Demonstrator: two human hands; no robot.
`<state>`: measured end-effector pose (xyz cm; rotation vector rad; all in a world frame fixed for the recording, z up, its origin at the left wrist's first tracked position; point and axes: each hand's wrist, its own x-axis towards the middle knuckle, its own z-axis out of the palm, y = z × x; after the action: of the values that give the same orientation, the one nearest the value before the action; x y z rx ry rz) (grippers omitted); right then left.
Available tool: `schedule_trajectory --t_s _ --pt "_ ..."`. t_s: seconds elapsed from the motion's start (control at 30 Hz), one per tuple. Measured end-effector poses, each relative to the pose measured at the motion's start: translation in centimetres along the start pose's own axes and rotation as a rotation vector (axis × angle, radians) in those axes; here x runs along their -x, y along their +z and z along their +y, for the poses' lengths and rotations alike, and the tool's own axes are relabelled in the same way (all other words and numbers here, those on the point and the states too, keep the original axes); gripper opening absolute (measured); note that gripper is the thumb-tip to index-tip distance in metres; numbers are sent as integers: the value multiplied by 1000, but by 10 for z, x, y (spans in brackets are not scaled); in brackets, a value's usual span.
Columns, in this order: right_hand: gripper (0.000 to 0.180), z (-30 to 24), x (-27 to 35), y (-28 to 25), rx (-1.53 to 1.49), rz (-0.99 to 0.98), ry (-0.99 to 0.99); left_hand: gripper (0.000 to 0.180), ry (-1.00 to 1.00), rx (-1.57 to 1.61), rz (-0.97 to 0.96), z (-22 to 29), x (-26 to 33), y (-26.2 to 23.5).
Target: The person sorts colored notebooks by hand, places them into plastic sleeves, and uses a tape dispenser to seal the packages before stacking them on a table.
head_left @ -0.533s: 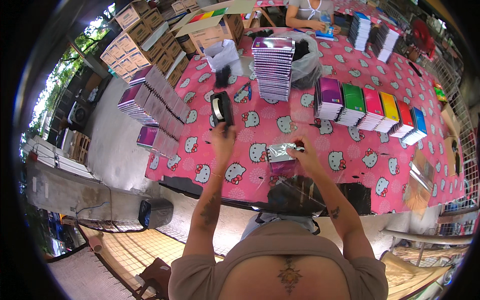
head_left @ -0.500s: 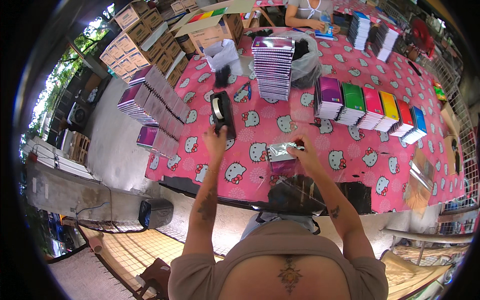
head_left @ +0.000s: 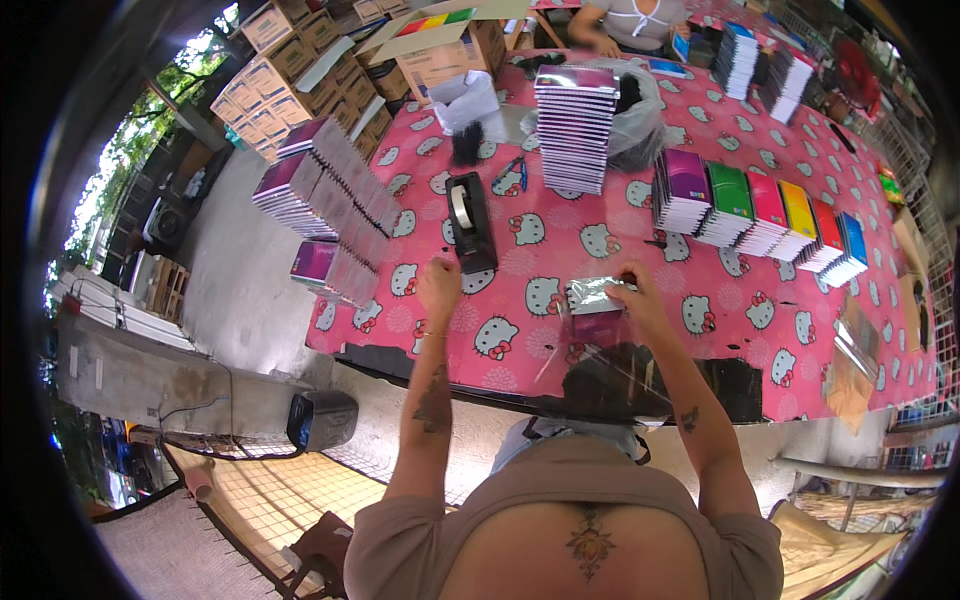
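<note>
A small purple notebook (head_left: 597, 327) in clear plastic film lies near the table's front edge. My right hand (head_left: 641, 295) is closed on the folded, shiny end of the film, over the notebook's far edge. Close to the front left corner of the black tape dispenser (head_left: 474, 235), my left hand (head_left: 438, 290) is held with its fingers drawn together. Whether a strip of tape is between those fingers, I cannot make out. A white roll of tape (head_left: 459, 203) sits in the dispenser.
Purple notebooks are piled in a tall stack (head_left: 575, 130) and in stacks at the left edge (head_left: 325, 205). Multicoloured notebook stacks (head_left: 728, 200) line the right. Blue-handled scissors (head_left: 514, 175) lie behind the dispenser. Across the table, a person (head_left: 630, 25) handles a blue notebook.
My left hand has come away from the dispenser's front, slightly left and toward me. The right hand stays on the film. The whole view has shifted a little. The person opposite has moved their hands apart.
</note>
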<state>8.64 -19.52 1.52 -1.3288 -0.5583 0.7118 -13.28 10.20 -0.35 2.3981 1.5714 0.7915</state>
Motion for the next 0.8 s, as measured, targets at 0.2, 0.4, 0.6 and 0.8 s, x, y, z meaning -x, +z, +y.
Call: schedule_trajectory --t_s 0.2,0.4,0.6,0.8 --pt "36 -1 4 -5 -27 42 52 26 836 417 -528 140 4 -70" --pt "45 -15 7 -7 -91 -36 110 34 1257 143 -1186 236 -24 -28" --pt "47 -13 10 -6 14 -61 18 45 778 416 -1620 168 -12 59" --pt "53 0 8 -26 -123 -85 78 76 938 224 -716 210 38 -5"
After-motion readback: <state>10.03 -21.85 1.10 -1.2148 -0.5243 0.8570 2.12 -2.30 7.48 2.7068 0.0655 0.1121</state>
